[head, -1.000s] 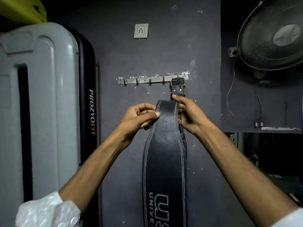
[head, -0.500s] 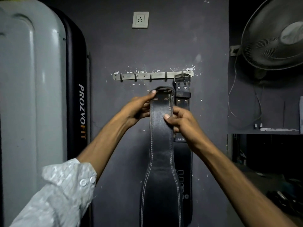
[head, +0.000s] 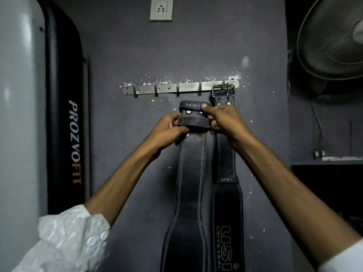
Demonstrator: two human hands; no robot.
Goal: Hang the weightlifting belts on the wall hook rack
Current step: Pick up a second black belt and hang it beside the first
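Gripping one belt (head: 191,173) at its riveted top end: my left hand (head: 172,128) and right hand (head: 225,122) both pinch it, just below the rack (head: 176,88). Thick leather; likely stiff, heavy.

Held belt (head: 191,173) below hook rack (head: 176,88): lower end cut by frame edge. Hung belt (head: 227,203) at rack's right end: stretch hidden behind right hand (head: 225,122).

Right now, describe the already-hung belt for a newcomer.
Find the metal hook rack on the dark wall. The hung belt drops from its rightmost hook by a buckle. Unlike the held belt alongside, it shows large USI lettering low down.
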